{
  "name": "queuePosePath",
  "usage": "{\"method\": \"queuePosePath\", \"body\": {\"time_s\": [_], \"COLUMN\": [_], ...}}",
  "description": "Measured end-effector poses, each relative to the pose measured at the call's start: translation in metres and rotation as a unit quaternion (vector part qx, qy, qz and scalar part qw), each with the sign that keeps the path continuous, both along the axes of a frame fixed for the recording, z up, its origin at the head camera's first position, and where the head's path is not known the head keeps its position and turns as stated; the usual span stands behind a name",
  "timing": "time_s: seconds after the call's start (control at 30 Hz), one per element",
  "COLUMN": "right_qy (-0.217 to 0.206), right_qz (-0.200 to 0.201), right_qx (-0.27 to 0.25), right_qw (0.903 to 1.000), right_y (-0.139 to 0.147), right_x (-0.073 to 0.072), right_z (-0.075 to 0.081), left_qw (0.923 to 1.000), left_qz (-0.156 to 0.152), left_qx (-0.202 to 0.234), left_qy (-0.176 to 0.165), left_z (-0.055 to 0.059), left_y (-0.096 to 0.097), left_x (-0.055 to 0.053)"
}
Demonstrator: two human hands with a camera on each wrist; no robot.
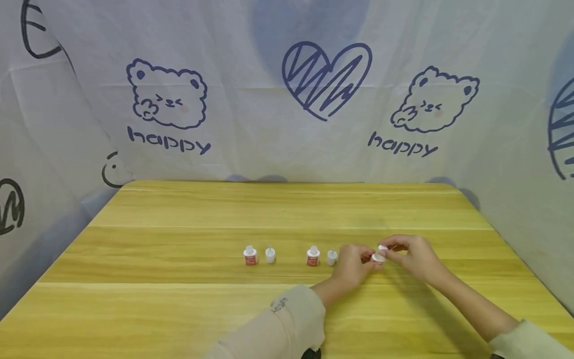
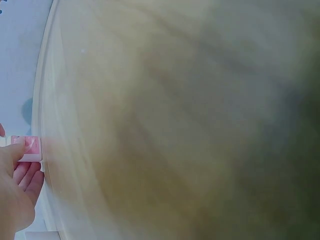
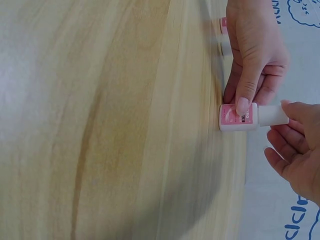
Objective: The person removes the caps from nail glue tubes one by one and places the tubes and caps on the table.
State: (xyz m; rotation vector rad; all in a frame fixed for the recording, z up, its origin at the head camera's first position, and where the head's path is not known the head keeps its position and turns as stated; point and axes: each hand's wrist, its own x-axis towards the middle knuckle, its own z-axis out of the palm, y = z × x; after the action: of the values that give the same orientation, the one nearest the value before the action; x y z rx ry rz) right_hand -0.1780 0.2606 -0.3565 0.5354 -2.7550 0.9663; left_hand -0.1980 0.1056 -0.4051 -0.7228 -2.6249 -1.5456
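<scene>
Head view: gripping a small pink-labelled bottle in the left hand, right of centre above the wooden surface, and pinching its white cap at the neck with the right hand. Leftward in a row: a second bottle near an upturned cap, then a third bottle near another upturned cap. Behind, a printed cloth.

Left wrist view: holding the bottle at the far left edge, left thumb across the label; too cropped to tell about the cap.

Right wrist view: pressing the left thumb on the label; closing right thumb and forefinger on the cap, other fingers loosely bent. Upright, base close to the surface; cannot tell if touching.
</scene>
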Motion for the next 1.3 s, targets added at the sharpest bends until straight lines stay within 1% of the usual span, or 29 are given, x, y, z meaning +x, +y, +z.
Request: {"method": "queuePosePath", "body": {"time_s": [0.17, 0.33, 0.4, 0.5, 0.6, 0.77, 0.97, 1.13, 1.3], "right_qy": [-0.008, 0.009, 0.016, 0.021, 0.028, 0.042, 0.046, 0.044, 0.045], "right_qz": [-0.007, -0.007, -0.007, -0.015, -0.024, -0.042, -0.060, -0.061, -0.062], "right_qx": [-0.005, -0.026, -0.033, -0.037, -0.036, -0.033, -0.029, -0.025, -0.012], "right_qw": [0.9999, 0.9996, 0.9993, 0.9990, 0.9987, 0.9977, 0.9967, 0.9969, 0.9970], "right_y": [0.001, -0.002, -0.004, -0.005, -0.006, -0.007, -0.008, -0.008, -0.008], "right_x": [0.000, -0.002, -0.002, -0.001, -0.001, -0.001, 0.002, 0.003, 0.003], "right_z": [-0.002, -0.005, -0.005, -0.005, -0.007, -0.009, -0.008, -0.008, -0.011], "left_qw": [1.0000, 1.0000, 0.9999, 0.9999, 0.9999, 1.0000, 1.0000, 1.0000, 0.9999], "left_qz": [0.000, 0.006, 0.007, 0.006, 0.009, 0.007, -0.001, -0.007, -0.005], "left_qx": [0.001, 0.000, -0.001, -0.002, -0.004, -0.004, -0.009, -0.005, -0.012], "left_qy": [0.002, 0.005, 0.013, 0.016, 0.012, -0.006, -0.002, 0.000, 0.000], "left_z": [-0.001, -0.001, -0.001, 0.000, 0.001, 0.002, 0.003, 0.002, 0.000], "left_y": [0.000, -0.002, -0.002, -0.002, -0.001, 0.000, 0.000, 0.000, 0.000], "left_x": [-0.001, -0.001, -0.001, -0.001, -0.001, -0.001, -0.002, -0.002, -0.003]}}
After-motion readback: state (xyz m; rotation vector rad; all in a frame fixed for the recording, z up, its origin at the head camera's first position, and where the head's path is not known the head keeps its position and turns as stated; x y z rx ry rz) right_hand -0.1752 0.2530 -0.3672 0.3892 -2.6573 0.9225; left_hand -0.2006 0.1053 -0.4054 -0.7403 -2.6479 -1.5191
